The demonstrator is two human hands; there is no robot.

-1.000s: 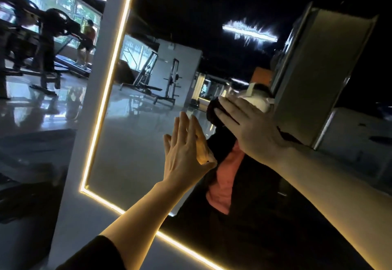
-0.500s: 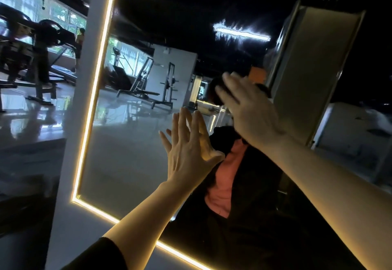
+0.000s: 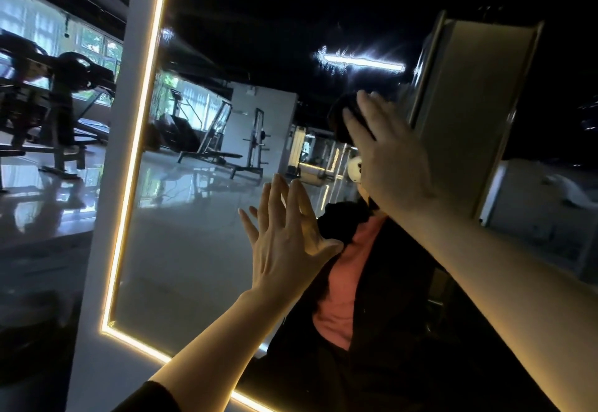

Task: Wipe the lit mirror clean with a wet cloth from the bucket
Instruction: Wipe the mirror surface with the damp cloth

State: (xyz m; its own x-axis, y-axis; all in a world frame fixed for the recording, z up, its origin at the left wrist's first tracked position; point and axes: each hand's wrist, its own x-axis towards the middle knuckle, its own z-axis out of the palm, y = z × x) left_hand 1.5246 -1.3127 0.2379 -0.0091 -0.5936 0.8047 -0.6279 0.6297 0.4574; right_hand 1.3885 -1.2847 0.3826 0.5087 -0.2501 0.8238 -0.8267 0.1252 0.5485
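mirror [image 3: 200, 250]: hard, slick, breakable glass under both palms | left hand [image 3: 284, 243]: flat, fingers spread, holding nothing | right hand [image 3: 388, 156]: flat, higher up | cloth: not seen

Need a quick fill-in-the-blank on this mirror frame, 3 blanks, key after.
1. The left hand lies with its fingers ____ against the mirror.
2. Of the two hands, the ____ hand is higher on the glass.
3. The glowing strip along the mirror's edge is ____ in colour.

Missing words: straight; right; yellow
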